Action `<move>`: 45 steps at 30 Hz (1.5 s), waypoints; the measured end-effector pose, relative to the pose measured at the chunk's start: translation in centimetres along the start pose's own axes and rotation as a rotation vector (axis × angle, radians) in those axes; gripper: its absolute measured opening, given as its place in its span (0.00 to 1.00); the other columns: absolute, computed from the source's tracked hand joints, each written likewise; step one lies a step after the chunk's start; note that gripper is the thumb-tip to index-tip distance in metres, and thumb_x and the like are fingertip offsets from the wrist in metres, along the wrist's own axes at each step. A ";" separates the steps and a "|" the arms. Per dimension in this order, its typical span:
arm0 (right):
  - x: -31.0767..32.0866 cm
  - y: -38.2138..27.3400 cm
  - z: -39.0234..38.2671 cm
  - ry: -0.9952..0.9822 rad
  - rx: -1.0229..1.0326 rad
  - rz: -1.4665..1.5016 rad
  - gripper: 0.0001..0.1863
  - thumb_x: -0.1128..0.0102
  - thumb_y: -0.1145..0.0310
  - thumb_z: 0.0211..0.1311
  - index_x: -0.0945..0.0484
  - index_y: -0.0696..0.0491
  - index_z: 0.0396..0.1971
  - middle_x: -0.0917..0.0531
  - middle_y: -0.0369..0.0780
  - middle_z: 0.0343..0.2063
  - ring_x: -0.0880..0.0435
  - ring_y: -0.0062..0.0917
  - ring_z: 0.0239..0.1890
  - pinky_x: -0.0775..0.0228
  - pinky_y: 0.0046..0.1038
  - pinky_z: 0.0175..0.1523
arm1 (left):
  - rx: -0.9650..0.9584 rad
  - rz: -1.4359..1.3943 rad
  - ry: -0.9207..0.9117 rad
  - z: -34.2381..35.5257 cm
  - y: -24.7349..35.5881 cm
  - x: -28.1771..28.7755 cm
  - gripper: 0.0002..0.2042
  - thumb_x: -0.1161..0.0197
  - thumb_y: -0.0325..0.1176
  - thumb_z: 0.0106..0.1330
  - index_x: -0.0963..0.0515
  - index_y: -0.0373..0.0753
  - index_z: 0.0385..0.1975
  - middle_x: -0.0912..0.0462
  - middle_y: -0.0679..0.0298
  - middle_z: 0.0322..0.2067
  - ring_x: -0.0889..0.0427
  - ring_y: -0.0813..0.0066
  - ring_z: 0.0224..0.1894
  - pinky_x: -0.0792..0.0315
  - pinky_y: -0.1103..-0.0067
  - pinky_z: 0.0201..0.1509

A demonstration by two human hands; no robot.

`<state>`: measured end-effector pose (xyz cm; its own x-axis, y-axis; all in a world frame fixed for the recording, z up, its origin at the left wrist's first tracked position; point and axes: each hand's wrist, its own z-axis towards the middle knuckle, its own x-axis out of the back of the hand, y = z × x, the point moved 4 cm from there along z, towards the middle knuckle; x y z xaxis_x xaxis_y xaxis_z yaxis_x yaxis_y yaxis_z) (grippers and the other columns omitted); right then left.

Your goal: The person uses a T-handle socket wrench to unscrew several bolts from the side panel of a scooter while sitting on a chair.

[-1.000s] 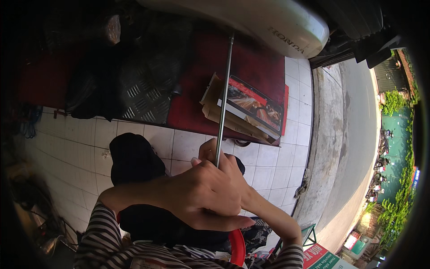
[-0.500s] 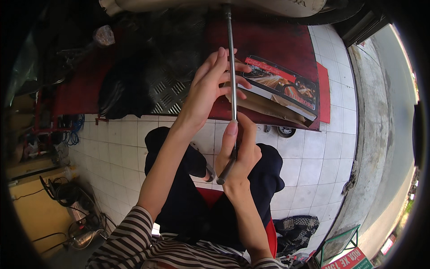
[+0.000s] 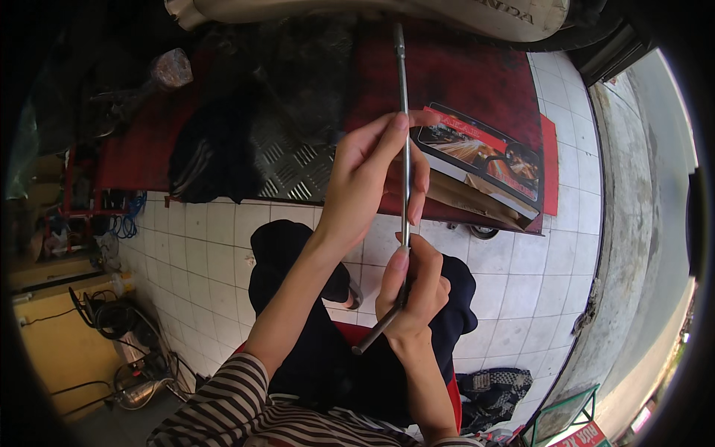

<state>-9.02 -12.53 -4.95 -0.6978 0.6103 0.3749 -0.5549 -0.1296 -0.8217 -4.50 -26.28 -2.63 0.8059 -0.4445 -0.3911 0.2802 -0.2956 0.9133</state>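
at the far left, blue cables (image 3: 132, 213) are seen, then a crumpled clear plastic bag (image 3: 171, 69) and a dark cloth (image 3: 212, 156), which is draped over the red surface (image 3: 372, 82) beside a tread plate (image 3: 294, 167). by the left hand (image 3: 363, 171), narrowed, the middle of a long socket wrench (image 3: 405, 171) is lightly pinched; by the right hand (image 3: 415, 290), closed, its shaft is gripped just above the bent handle. the wrench is held across the near edge of the surface, its far end pointed toward a pale motorcycle panel (image 3: 447, 18); whether they touch cannot be told. to the right, a cardboard box (image 3: 484, 149) is rested near the edge. the shaft could be tipped aside if the light pinch were loosened, the panel could be scuffed by a stray end, and the box could be knocked off by a wide swing.
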 end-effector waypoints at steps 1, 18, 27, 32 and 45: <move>-0.1 -0.2 0.2 -0.004 0.005 -0.009 0.08 0.46 0.77 0.68 0.26 0.67 0.41 0.24 0.37 0.16 0.30 0.15 0.13 0.42 0.19 0.20 | -0.006 -0.005 0.001 0.1 0.2 0.1 0.22 0.59 0.40 0.80 0.30 0.24 0.55 0.26 0.64 0.17 0.28 0.78 0.11 0.33 0.83 0.14; -0.5 -1.1 2.2 0.014 0.123 -0.386 0.15 0.32 0.75 0.54 0.19 0.61 0.43 0.24 0.35 0.17 0.27 0.20 0.14 0.41 0.21 0.20 | 0.019 -0.102 -0.040 1.8 0.9 0.9 0.24 0.60 0.42 0.80 0.30 0.24 0.55 0.28 0.65 0.16 0.30 0.77 0.09 0.33 0.82 0.12; 1.1 -3.2 4.6 -0.143 0.249 -0.593 0.16 0.35 0.68 0.58 0.18 0.59 0.45 0.27 0.28 0.17 0.30 0.12 0.15 0.47 0.20 0.19 | 0.097 -0.439 -0.093 3.1 0.6 0.2 0.18 0.62 0.45 0.80 0.33 0.40 0.33 0.39 0.70 0.11 0.36 0.74 0.04 0.33 0.78 0.08; 0.1 -4.6 5.0 -0.191 0.212 -0.479 0.15 0.34 0.71 0.59 0.22 0.62 0.44 0.27 0.35 0.09 0.29 0.26 0.07 0.43 0.26 0.16 | 0.144 -0.597 -0.171 3.3 1.1 0.4 0.17 0.63 0.46 0.80 0.34 0.45 0.30 0.45 0.74 0.09 0.41 0.76 0.01 0.37 0.78 0.03; 1.1 -4.3 4.0 -0.554 0.037 -0.807 0.19 0.46 0.65 0.69 0.34 0.55 0.55 0.18 0.39 0.17 0.18 0.39 0.14 0.32 0.41 0.20 | -0.344 -0.416 -0.214 -10.7 3.0 2.1 0.18 0.59 0.49 0.79 0.35 0.41 0.31 0.30 0.62 0.27 0.29 0.69 0.30 0.33 0.73 0.36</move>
<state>-9.26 -14.40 0.71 -0.2107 0.0743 0.9747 -0.9662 0.1357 -0.2192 3.55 -19.06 0.51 0.4788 -0.5210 -0.7066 0.7327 -0.2062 0.6486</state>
